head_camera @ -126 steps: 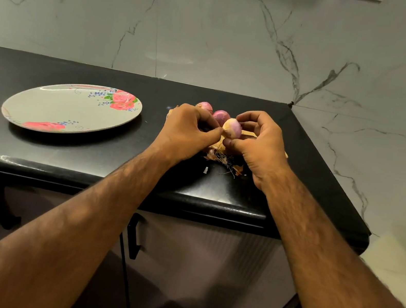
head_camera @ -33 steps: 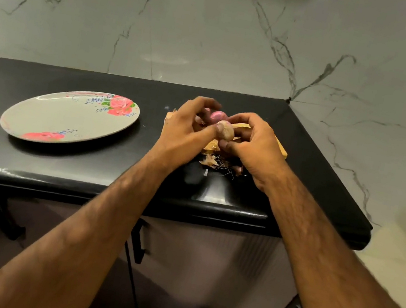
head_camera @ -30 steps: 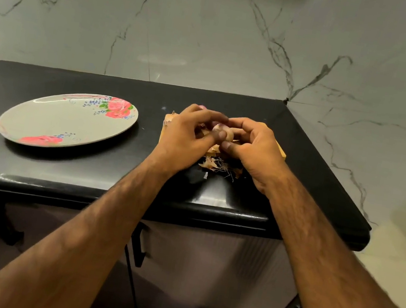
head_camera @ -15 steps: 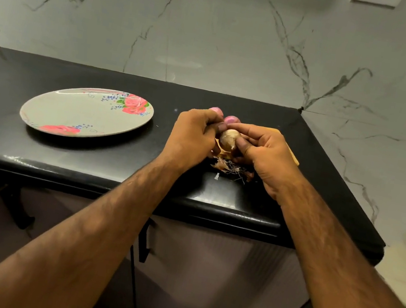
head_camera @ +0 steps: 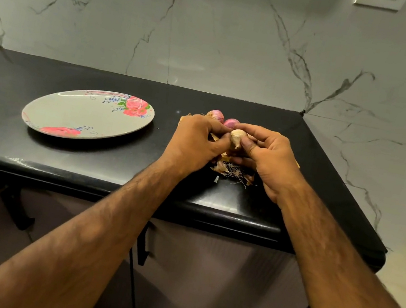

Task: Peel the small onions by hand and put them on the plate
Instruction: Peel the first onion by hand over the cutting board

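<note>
Rotated a little, the pale onion (head_camera: 237, 137) stays pinched between the left hand (head_camera: 194, 144) and right hand (head_camera: 272, 159).

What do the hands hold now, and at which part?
One small onion, pinched between them: left hand on its left side, right hand on its right.

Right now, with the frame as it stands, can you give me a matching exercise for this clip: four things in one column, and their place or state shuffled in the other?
Things
1. floral plate
2. pale onion
3. two pink onions
4. onion skins

Place or state
A. pinched between the left hand and the right hand
B. left of the hands, holds no onion
C. loose on the counter, at the near side of the hands
D. just behind the hands

Pairs: 1-B, 2-A, 3-D, 4-C
</note>
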